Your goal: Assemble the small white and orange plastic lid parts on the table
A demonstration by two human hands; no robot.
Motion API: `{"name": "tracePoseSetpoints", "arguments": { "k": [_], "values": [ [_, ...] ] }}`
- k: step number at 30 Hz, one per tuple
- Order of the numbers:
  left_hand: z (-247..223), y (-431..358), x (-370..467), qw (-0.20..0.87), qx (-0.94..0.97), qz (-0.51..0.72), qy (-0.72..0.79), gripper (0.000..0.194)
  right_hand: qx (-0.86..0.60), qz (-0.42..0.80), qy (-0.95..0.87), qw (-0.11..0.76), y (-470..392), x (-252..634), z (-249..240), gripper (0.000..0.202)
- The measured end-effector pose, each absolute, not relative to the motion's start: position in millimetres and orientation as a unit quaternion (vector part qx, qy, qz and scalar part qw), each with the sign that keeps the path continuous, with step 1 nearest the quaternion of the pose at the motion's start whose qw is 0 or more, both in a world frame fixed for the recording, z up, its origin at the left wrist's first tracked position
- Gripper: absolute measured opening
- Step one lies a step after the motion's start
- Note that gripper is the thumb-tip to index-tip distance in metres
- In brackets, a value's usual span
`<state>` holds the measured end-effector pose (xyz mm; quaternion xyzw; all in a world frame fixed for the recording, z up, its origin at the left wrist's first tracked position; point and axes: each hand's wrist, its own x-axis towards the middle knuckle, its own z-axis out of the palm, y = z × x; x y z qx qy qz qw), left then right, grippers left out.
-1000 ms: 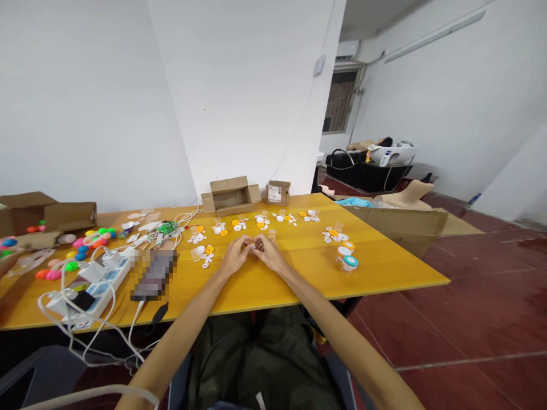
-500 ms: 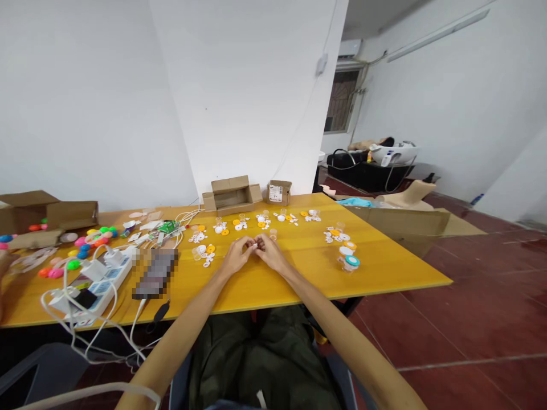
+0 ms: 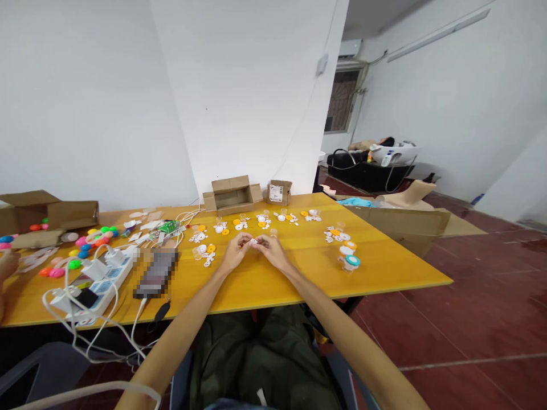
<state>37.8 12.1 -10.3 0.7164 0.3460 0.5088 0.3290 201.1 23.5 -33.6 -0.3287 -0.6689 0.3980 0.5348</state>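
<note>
Over the middle of the yellow table (image 3: 273, 285), my left hand (image 3: 236, 250) and my right hand (image 3: 272, 251) meet at the fingertips. Both pinch a small white part (image 3: 253, 242) between them; its exact shape is too small to tell. Just behind my right hand stands a clear cup (image 3: 274, 232), partly hidden. Several groups of white discs, orange rings and clear cups lie beyond and beside my hands, one of them to the left (image 3: 208, 255). At the right are a teal-rimmed lid (image 3: 352, 261) and an orange-rimmed lid (image 3: 349, 245).
Two cardboard boxes, one open (image 3: 233, 199) and one small (image 3: 279, 192), stand by the wall. To the left are a power strip (image 3: 102, 293) with cables, a phone (image 3: 156, 273) and coloured balls (image 3: 74, 264). A person's hand (image 3: 7, 265) shows at the left edge.
My hands have shifted slightly, and the white part between my fingertips now shows more. At the left edge the other person's hand has come further into view.
</note>
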Motion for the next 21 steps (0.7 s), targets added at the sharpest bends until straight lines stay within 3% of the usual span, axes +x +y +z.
{"name": "tracePoseSetpoints", "arguments": {
  "k": [12,21],
  "values": [
    [-11.7,15.9,34.6,0.347,0.707,0.504,0.353,0.021,-0.349,0.445,-0.643,0.517,25.2,205.9,-31.6,0.036],
    [-10.5,11.8,37.6,0.353,0.708,0.497,0.356,0.022,-0.389,0.302,-0.725,0.482,25.3,206.2,-35.2,0.042]
  ]
}}
